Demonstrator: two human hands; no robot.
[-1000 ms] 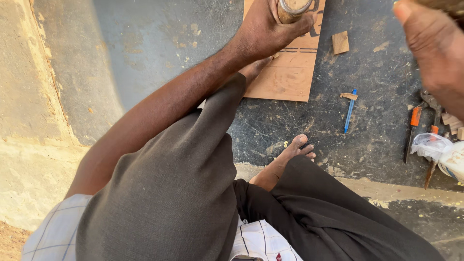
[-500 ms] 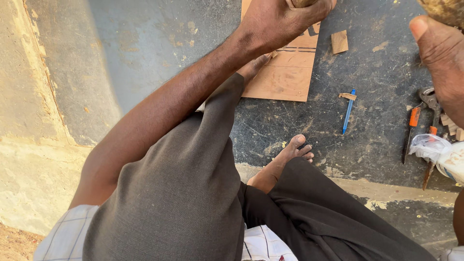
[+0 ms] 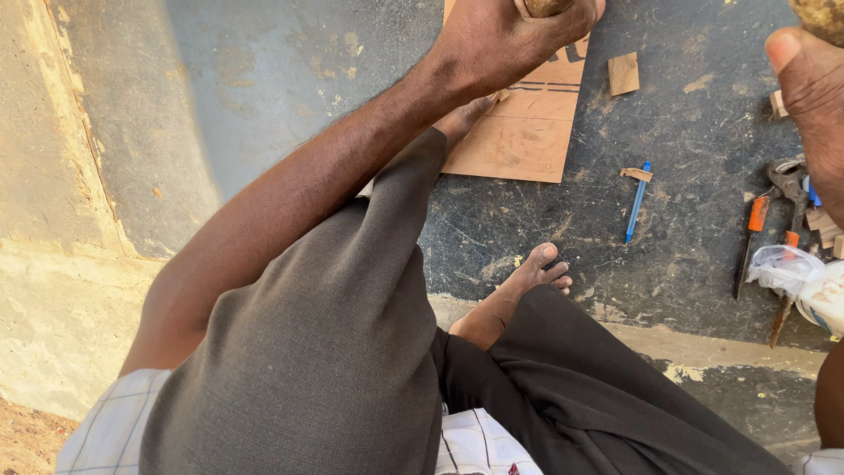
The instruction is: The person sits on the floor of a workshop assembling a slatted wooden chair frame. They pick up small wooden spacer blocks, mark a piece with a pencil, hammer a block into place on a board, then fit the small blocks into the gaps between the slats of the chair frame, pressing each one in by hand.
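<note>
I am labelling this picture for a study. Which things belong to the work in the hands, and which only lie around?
In the work:
- left hand gripping a round wooden piece
- right hand, with a brownish object above its thumb
- flat brown board under the left hand

Lying about:
- blue pen
- small wooden block
- orange-handled tools
- metal pincers
- clear plastic bag

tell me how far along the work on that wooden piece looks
Done: offcuts and chips lie on the dark floor. In hand: left hand grips a wooden piece over the board; right hand is raised. Left: can't tell; the piece is mostly cropped.
</note>
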